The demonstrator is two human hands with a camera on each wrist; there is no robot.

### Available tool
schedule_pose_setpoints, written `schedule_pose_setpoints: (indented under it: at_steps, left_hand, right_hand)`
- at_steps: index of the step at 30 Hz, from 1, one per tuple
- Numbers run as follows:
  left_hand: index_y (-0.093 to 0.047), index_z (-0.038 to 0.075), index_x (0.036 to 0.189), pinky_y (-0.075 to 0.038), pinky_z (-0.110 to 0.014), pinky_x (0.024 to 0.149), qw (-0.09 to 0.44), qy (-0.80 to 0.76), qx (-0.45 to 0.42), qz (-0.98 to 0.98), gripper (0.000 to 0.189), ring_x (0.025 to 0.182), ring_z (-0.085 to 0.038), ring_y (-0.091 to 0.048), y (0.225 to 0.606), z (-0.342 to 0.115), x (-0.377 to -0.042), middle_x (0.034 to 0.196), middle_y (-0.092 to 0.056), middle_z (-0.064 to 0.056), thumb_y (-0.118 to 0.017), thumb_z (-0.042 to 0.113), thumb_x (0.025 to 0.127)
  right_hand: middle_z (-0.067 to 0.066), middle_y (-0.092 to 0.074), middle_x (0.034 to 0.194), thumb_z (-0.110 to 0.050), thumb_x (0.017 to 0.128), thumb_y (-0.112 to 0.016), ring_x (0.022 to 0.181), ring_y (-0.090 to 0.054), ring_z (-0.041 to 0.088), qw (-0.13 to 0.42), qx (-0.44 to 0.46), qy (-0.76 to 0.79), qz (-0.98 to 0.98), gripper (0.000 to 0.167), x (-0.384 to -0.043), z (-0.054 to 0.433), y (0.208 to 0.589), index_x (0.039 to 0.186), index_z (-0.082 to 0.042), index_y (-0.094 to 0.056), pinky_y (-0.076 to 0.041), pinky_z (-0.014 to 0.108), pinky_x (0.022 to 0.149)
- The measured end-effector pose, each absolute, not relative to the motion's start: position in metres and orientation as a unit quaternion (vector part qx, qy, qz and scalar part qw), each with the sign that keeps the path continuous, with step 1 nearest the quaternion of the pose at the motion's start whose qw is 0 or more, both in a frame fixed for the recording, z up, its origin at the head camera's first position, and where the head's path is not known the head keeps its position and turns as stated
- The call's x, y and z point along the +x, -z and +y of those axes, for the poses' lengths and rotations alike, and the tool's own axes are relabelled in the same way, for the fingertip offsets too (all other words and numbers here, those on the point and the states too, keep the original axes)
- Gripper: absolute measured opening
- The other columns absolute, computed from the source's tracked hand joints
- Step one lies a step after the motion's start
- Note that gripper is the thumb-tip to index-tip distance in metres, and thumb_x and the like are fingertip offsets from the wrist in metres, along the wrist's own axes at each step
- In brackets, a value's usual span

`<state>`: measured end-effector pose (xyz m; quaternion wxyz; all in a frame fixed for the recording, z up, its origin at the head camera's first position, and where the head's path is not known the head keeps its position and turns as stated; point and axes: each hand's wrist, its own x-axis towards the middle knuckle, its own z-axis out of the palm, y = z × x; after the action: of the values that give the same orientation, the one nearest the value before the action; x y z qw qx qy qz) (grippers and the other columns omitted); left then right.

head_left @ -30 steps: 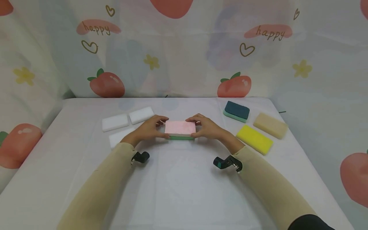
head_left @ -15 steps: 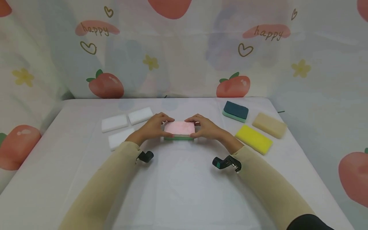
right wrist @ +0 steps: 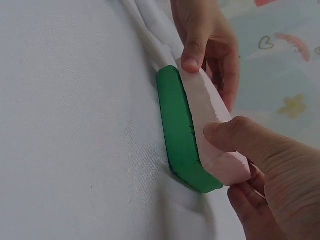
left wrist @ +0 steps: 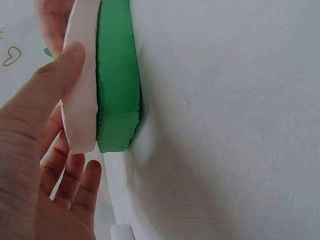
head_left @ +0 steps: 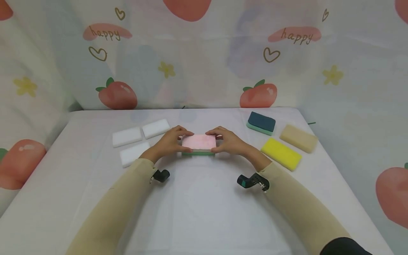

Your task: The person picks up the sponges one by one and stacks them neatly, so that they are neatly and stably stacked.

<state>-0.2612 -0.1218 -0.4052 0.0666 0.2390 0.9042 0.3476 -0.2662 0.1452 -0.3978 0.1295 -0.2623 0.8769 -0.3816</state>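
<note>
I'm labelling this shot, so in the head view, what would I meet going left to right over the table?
Leftmost white block, left hand, pink sponge, right hand, dark-topped two-tone sponge, beige sponge.

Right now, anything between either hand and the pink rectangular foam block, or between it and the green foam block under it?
Nothing visible. The left hand and right hand both grip the pink rectangular foam block directly. Wrist views show only a thin dark seam between it and the green foam block.
</note>
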Motion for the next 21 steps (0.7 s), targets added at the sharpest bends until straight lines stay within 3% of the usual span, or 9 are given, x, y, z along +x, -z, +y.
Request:
schedule_pose_setpoints:
  at_steps: [21]
  left_hand:
    - [-0.064, 0.014, 0.132, -0.046, -0.040, 0.100, 0.053, -0.341, 0.250, 0.905, 0.066, 0.116, -0.024, -0.052, 0.409, -0.122, -0.262, 0.125, -0.054, -0.007, -0.088, 0.031, 0.073]
  right_hand:
    - [0.019, -0.055, 0.133, -0.015, 0.086, -0.076, 0.122, -0.055, 0.035, 0.095, -0.226, 0.364, 0.898, 0.058, -0.240, 0.189, 0.380, 0.137, -0.001, -0.054, -0.044, 0.048, 0.106]
